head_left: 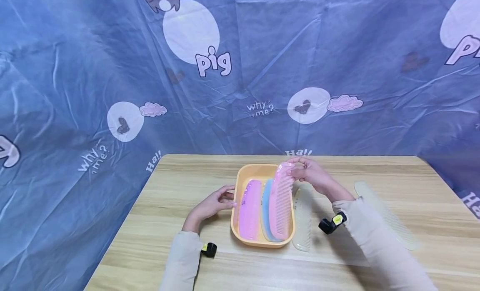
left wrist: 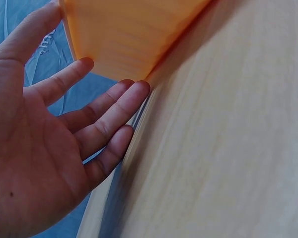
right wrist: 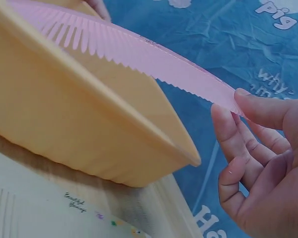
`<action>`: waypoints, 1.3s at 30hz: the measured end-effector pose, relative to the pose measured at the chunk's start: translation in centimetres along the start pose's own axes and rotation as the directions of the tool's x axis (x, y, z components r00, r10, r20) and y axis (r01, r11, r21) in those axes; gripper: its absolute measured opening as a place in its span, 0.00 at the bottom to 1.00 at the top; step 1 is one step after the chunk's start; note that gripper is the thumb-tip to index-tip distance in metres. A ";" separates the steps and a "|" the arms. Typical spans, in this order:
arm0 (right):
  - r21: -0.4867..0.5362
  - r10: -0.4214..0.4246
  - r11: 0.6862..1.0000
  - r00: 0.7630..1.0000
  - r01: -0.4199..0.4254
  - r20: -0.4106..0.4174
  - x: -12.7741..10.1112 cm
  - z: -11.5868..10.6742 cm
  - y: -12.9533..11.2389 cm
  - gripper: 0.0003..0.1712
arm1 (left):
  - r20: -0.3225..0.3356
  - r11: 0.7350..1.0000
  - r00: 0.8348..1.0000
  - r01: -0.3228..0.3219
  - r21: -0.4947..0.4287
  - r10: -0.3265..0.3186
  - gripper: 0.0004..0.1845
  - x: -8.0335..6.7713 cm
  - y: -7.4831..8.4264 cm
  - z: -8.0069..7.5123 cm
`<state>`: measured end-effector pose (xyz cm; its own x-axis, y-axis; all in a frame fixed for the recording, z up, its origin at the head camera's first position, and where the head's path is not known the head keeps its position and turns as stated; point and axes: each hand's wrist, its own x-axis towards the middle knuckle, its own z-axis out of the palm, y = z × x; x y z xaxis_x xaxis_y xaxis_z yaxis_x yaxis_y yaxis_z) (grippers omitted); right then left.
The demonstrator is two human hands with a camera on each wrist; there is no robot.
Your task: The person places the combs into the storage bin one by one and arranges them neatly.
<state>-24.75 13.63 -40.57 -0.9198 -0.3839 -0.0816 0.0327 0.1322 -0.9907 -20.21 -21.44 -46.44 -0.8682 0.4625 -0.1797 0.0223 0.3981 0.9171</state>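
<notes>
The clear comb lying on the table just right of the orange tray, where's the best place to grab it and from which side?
Probably the clear comb is best pinched by its smooth spine near the middle, coming from above on its right side. It lies flat close beside the orange tray, so the left side is crowded, and the right hand is nearest.

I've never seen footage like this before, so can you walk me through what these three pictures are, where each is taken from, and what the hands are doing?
There is no machine here: a person works with bare hands, wearing three cameras. The big picture is from the head, looking down at a wooden table. The other two are from the wrists.

On the table stands an orange tray with a purple comb and a blue comb inside. Two pale combs lie to its right.

The right hand pinches the far end of a pink comb, whose other end dips into the tray. The left hand rests straight fingers against the tray's side.
</notes>
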 end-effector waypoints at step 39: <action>-0.376 -0.124 0.922 0.990 0.090 -0.067 1.8 2.2 1.6 0.19 | -0.012 1.000 1.000 -0.003 0.002 0.003 0.34 0.3 0.1 0.1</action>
<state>-25.54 11.12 -42.50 -0.9409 -0.3350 0.0495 -0.1997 0.4310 -0.8800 -20.36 -21.17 -46.45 -0.8741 0.4540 -0.1729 0.0257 0.3986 0.9168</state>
